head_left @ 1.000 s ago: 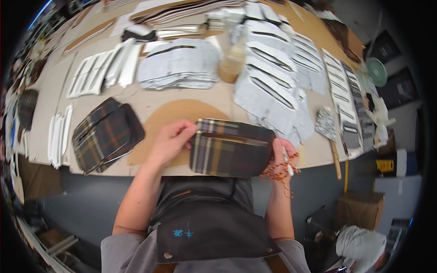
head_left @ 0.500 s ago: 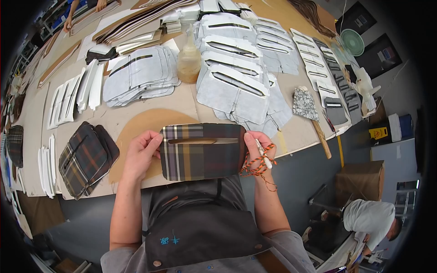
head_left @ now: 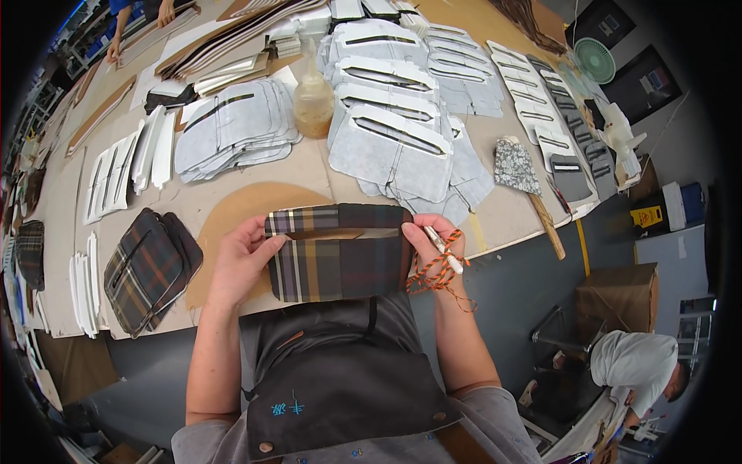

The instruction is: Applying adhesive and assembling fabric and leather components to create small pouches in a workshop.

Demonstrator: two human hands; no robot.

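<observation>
Level in front of my apron I hold a dark plaid fabric panel (head_left: 340, 267) with a long slot near its top edge. Its left end is pinched in my left hand (head_left: 241, 259), the thumb lying by the end of the slot. My right hand (head_left: 439, 251) grips the other end, thumb on top. Tucked in those right fingers is also a slim white stick (head_left: 444, 251), with an orange-and-black cord (head_left: 437, 278) tangled around it. Under the panel's far side lies a tan rounded sheet (head_left: 239, 213). Left of it rests a stack of plaid panels (head_left: 147, 271).
Stacks of pale grey slotted panels (head_left: 394, 155) cover the table's middle, beside a squeeze bottle (head_left: 313, 108) of amber liquid. A wooden-handled tool with a speckled head (head_left: 516, 166) lies right. Another person's hand (head_left: 165, 11) is far left; a seated person (head_left: 634, 362) is lower right.
The plaid panel has shifted slightly left and up with both hands. Its strip above the slot now looks tilted, and my left thumb has moved to the slot's end.
</observation>
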